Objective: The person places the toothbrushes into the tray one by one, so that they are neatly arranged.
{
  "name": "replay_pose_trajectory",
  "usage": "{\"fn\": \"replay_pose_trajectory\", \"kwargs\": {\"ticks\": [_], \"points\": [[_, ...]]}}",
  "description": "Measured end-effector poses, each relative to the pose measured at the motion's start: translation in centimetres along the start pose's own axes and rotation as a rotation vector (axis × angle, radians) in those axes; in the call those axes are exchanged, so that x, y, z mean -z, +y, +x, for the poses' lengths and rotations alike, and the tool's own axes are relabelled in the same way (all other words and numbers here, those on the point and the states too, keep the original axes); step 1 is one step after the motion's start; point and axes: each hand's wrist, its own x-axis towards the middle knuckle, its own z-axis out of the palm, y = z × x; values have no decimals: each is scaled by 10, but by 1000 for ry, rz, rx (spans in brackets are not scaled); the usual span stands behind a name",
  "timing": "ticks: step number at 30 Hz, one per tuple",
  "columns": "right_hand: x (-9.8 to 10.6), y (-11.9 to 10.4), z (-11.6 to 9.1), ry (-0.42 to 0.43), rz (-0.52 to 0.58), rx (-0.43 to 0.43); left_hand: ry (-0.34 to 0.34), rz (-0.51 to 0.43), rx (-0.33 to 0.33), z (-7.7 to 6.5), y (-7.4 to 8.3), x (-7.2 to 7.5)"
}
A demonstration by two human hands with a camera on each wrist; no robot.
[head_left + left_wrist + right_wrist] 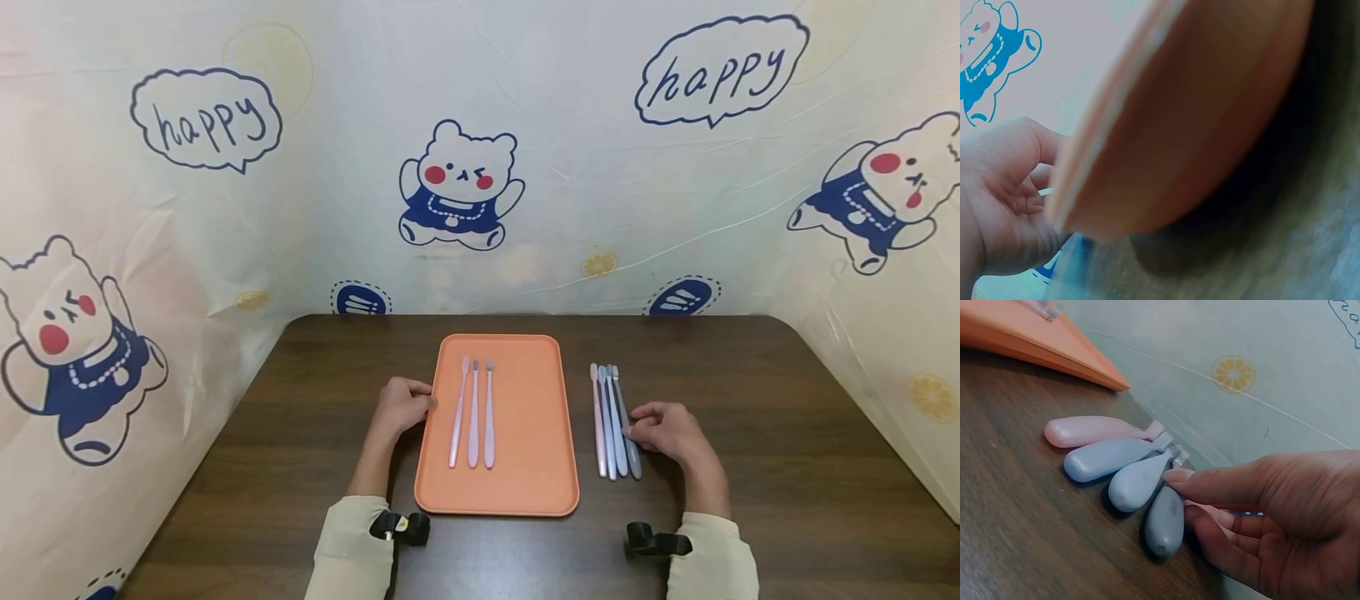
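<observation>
My left hand (402, 404) grips the left rim of an orange tray (528, 433); in the left wrist view the tray's side hides part of the fingers. Three pale toothbrushes lie lengthwise on the tray: a pinkish one (457, 421) and two lilac ones, the middle (473, 425) and the right (490, 425). To the right of the tray, a pink toothbrush (1094, 430), two blue ones and a grey toothbrush (1165, 526) lie side by side. My right hand (667, 429) pinches the grey one, outermost in the row, with thumb and fingers around its handle.
The dark wooden table (300, 483) carries the tray at its middle. Behind and at both sides hangs a printed curtain (562, 208) with bears and lettering. Black straps with cameras sit at both wrists.
</observation>
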Motion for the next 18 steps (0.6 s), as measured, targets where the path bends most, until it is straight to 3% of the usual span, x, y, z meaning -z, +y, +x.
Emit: {"fn": "replay_pose_trajectory", "kwargs": {"ticks": [10, 18], "points": [[-4, -4, 3, 56, 28, -71, -3, -11, -14, 0, 0, 0], [-6, -9, 0, 107, -46, -82, 2, -14, -22, -1, 0, 0]]}}
